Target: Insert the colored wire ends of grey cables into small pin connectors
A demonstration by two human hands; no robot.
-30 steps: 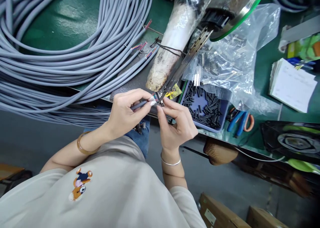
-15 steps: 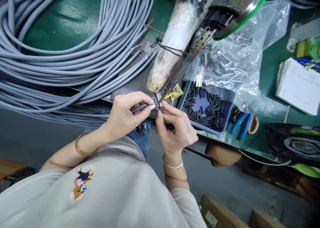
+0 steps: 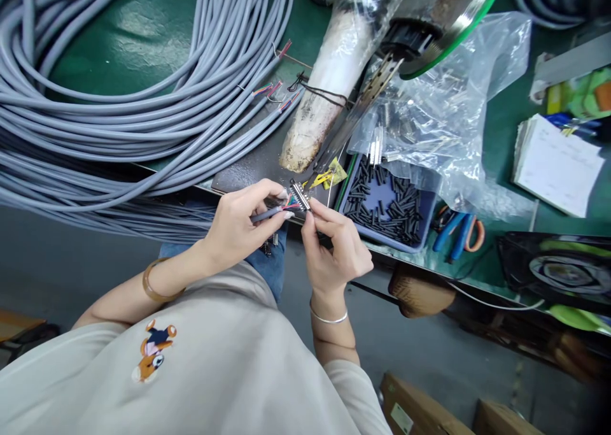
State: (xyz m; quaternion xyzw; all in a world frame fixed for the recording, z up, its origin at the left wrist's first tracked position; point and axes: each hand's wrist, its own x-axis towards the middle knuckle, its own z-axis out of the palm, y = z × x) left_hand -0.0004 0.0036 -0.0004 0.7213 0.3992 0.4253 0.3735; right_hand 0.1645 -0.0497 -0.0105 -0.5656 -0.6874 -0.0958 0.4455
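In the head view, the left hand [image 3: 243,221] is near the centre of the picture. Its thumb and first finger pinch a grey cable [image 3: 267,215] close to the end, where thin coloured wires [image 3: 289,206] come out. These wires reach to a small metal connector [image 3: 300,195], which is at the centre of the frame and lies tilted. The right hand [image 3: 337,250] is just to the right, and its thumb and first finger pinch the lower end of this connector; the other fingers are bent.

The dark tip of a metal rod [image 3: 356,116] is beside the connector, and a white wrapped tube [image 3: 322,97] points down from the upper middle. Many loops of grey cable [image 3: 143,121] fill the upper left. Right of the centre, a blue tray [image 3: 414,248] holds short black pieces [image 3: 401,209], with a clear plastic bag [image 3: 443,104] partly over its upper edge. Farther right are blue-handled pliers [image 3: 461,237] and white papers [image 3: 558,164].
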